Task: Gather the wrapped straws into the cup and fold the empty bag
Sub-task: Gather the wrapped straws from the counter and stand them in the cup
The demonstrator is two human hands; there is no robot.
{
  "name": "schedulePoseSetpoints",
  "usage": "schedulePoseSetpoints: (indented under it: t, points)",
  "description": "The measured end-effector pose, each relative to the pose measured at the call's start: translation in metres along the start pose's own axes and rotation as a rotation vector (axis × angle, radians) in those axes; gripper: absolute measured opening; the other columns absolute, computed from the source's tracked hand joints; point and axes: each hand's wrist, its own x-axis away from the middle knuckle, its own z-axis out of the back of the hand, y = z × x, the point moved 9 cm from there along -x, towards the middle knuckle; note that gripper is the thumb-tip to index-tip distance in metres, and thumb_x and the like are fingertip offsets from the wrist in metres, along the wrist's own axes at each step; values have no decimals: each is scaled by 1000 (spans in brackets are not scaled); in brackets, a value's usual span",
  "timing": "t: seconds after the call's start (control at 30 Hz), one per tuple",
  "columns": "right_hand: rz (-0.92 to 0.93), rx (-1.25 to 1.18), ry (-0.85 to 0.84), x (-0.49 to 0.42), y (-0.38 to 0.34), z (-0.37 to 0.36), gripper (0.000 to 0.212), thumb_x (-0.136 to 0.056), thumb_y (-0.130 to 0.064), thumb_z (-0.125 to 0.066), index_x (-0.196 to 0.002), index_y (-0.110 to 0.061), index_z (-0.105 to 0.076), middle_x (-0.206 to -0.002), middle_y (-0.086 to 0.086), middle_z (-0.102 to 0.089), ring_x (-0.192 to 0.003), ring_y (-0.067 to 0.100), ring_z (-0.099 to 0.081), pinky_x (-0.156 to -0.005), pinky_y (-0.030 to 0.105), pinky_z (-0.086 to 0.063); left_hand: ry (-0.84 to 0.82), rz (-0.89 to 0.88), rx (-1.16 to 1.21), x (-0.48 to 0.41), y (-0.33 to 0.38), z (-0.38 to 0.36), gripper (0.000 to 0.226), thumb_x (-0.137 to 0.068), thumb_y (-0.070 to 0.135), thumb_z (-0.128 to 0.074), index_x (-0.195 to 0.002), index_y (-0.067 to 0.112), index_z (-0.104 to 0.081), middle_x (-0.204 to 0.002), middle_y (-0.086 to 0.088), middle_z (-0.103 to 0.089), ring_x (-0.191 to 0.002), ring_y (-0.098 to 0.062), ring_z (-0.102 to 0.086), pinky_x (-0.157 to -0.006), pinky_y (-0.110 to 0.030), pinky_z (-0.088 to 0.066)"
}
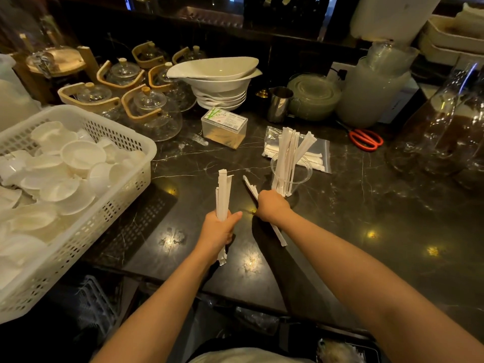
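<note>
A clear plastic cup [301,176] stands on the dark marble counter and holds several paper-wrapped straws [288,148] upright. Behind it lies a clear zip bag [323,153] with a few wrapped straws still inside. My left hand [217,231] is closed around an upright bundle of wrapped straws [224,195], left of the cup. My right hand [272,205] grips one or two wrapped straws [250,186] at a slant, just in front of the cup's base.
A white basket [125,195] of plastic lids fills the left. Glass teapots [152,111], stacked white bowls [222,82], a toothpick box [225,127], a steel jug [279,103], red scissors [365,138] and glass bottles [445,132] ring the work area.
</note>
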Motion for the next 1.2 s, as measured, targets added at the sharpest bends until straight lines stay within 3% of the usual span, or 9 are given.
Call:
schedulePoseSetpoints:
  t: [0.17, 0.3, 0.4, 0.6, 0.7, 0.87, 0.97, 1.07, 1.2]
  points:
    - [42, -16, -58, 3, 3, -4, 23, -85, -10, -58, -104, 3, -56, -98, 18, -59, -91, 29, -58, -69, 31, -42, 1, -1, 12, -4, 4, -6, 30, -84, 15, -58, -62, 15, -39, -57, -2, -34, -48, -11, -32, -41, -19, -32]
    - [77, -132, -20, 13, 12, 6, 25, -84, -16, -61, -65, -8, -46, -66, 6, -45, -59, 18, -44, -47, 23, -31, -36, -1, 58, -9, 7, -19, 23, -82, 16, -61, -65, 16, -45, -56, 0, -36, -48, -10, -32, -43, -21, -30]
    - [153, -314, 54, 28, 14, 21, 32, -81, -14, -61, -56, -18, -42, -58, -3, -42, -53, 8, -39, -48, 20, -30, -68, -6, 60, -10, 11, -32, 11, -80, 18, -63, -80, 12, -54, -61, -2, -47, -49, -11, -43, -43, -21, -37]
    - [299, -555, 41, 63, -3, 21, 5, -84, -12, -55, -82, -9, -59, -64, -2, -50, -58, 9, -45, -57, 23, -37, -65, -31, 151, -11, 25, -44, 11, -78, 14, -65, -88, 13, -62, -73, -2, -62, -66, -11, -62, -50, -18, -50]
    - [282, -635, 61, 68, 5, 19, 17, -86, -13, -55, -99, -4, -63, -78, 7, -64, -72, 18, -59, -69, 30, -49, -95, -24, 160, -11, 25, -55, 9, -77, 9, -65, -85, 13, -62, -77, -3, -63, -74, -14, -63, -60, -24, -52]
    - [228, -690, 72, 68, 20, 15, 18, -86, -17, -59, -94, -1, -64, -74, 0, -59, -61, 5, -53, -58, 16, -43, -106, -19, 126, -11, 28, -65, 17, -81, 13, -62, -95, 5, -57, -78, -5, -60, -77, -18, -61, -65, -25, -54]
    - [194, -768, 122, 66, 32, 20, 15, -82, -11, -62, -96, -6, -63, -81, -1, -59, -76, 12, -56, -70, 23, -48, -103, -29, 99, -13, 32, -64, 14, -84, 19, -59, -93, 8, -57, -79, -5, -60, -76, -17, -61, -73, -33, -54]
    - [212, -955, 207, 70, 40, 42, 27, -79, -7, -63, -104, -14, -54, -90, -3, -55, -92, 16, -54, -80, 26, -47, -160, -89, 80, -7, 45, -70, 2, -87, 20, -54, -86, 19, -56, -81, 0, -61, -76, -11, -61, -60, -19, -56]
    - [287, -1080, 230, 81, 31, 74, 54, -76, -10, -70, -123, -15, -43, -112, 2, -53, -108, 17, -52, -96, 34, -44, -228, -210, -22, -2, 59, -83, 21, -91, 15, -46, -109, 9, -56, -86, 3, -61, -79, -4, -59, -60, -10, -52]
